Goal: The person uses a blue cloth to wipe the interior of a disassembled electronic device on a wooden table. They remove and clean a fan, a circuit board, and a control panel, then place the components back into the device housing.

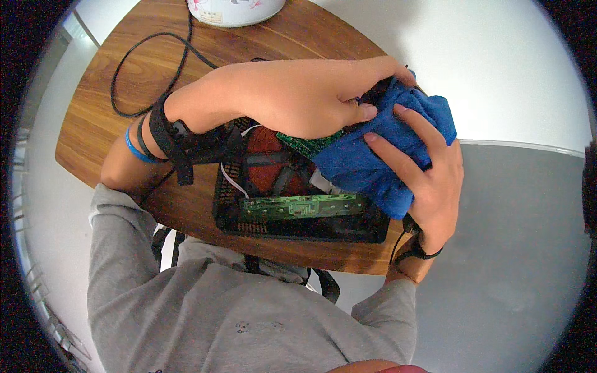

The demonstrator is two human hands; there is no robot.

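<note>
An opened black appliance housing [303,231] lies on the wooden table, its inside exposed. Within it are a reddish-brown round coil [263,161] crossed by dark bars, a long green circuit board [303,207] along the near side and a second green board [310,145], partly covered. A blue cloth [354,161] is bunched over the right part of the housing. My left hand [322,100] reaches across from the left, its thumb and fingers on the cloth's far edge. From the right, my right hand [433,182] grips the cloth with fingers spread. What lies under the cloth is hidden.
A black cable [114,86] loops over the left of the wooden table [93,130]. At the far edge stands a white container with a floral pattern [238,11]. White wires [233,179] run inside the housing. The table's curved edge is close to my body.
</note>
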